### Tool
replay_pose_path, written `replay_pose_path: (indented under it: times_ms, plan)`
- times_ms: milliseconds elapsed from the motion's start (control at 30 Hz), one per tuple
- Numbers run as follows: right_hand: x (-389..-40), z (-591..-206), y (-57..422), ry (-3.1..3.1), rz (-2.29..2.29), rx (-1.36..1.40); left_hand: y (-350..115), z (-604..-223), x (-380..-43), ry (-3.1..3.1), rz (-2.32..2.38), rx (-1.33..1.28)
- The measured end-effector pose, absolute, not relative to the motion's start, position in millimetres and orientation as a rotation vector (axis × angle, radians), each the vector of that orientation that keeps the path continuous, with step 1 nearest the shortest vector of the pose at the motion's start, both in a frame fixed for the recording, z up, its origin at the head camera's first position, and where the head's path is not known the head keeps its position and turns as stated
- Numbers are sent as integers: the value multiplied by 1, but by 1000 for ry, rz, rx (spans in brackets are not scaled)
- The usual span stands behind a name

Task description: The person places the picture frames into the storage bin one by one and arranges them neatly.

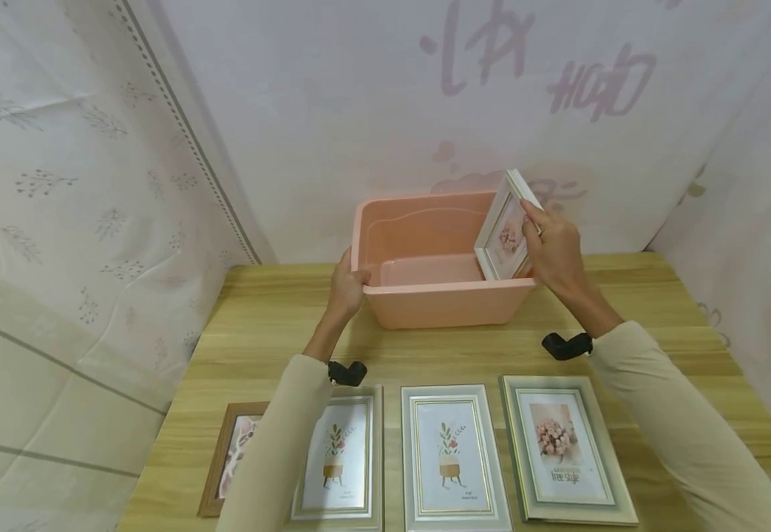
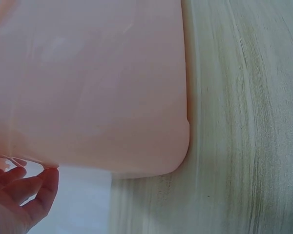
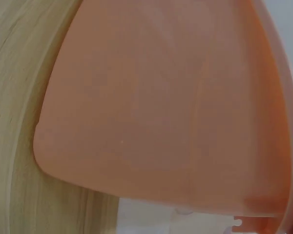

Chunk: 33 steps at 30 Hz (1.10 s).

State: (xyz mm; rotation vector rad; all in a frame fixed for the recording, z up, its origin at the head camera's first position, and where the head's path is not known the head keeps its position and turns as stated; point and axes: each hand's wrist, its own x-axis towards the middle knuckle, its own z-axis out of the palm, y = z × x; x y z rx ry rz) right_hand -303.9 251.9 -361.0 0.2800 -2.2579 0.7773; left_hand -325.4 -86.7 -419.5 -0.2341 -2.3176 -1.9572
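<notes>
Currently your right hand (image 1: 556, 247) pinches the white picture frame (image 1: 506, 235) by its two-o'clock edge, inside the three-o'clock end of the pink basin (image 1: 452, 307); your left hand (image 1: 347, 287) grips the basin's nine-o'clock rim. For good handling: brace the basin, move the frame slowly, clear its corners of the walls. Frame stands tilted: long axis roughly one to seven o'clock, picture facing about eight, upper end above the rim.

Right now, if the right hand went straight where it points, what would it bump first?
The right hand holds a white picture frame, so that comes first. Beyond it, probably the pale backdrop behind the pink tub, though depth is hard to judge.
</notes>
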Motion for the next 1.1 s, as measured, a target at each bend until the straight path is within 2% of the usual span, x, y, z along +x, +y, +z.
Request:
replay_pose_path:
  times_ms: [300,867,1100]
  plan:
    - [-310,-368,251,-2362,624,407,-83,-417,-325,-2339,-1936,-235]
    - [-311,-370,245,-2483,469,364,-83,-417,-324,-2330,-1950,-239]
    - [-308,-370,246,-2535,407,267,-85,-419,-324,-2334,-1939,-262]
